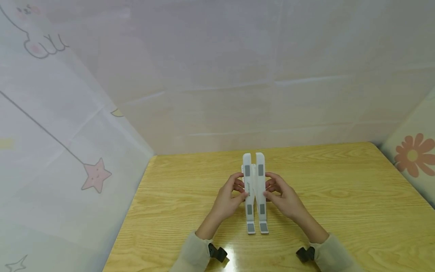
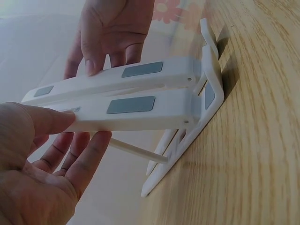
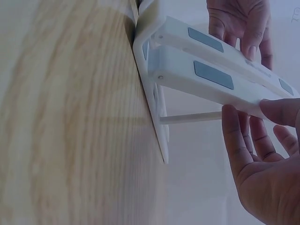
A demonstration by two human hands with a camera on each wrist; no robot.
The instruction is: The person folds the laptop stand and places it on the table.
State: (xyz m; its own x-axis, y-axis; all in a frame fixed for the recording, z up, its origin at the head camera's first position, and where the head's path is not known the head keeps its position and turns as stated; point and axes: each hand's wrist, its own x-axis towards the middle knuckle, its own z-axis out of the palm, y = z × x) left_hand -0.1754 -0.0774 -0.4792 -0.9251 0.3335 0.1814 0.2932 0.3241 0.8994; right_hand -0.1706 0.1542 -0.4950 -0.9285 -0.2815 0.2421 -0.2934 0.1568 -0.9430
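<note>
A white folding laptop stand (image 1: 260,189) with grey pads stands on the wooden table, its two long arms side by side with a narrow gap. On the left arm, my left hand (image 1: 227,198) grips the outer side, thumb on top and fingers beneath. My right hand (image 1: 286,199) holds the right arm the same way, at about the same height. From the left wrist, the stand (image 2: 140,112) shows raised arms, a thin support rod and base legs resting on the table. The right wrist view shows the same rod beneath the arms, beside the fingers of my right hand (image 3: 267,168).
The wood-grain table (image 1: 340,189) extends to both sides of the stand. Behind it hangs a pale curtain (image 1: 217,94), with printed drawings on the side panels. A small black device (image 1: 217,252) sits at each sleeve cuff.
</note>
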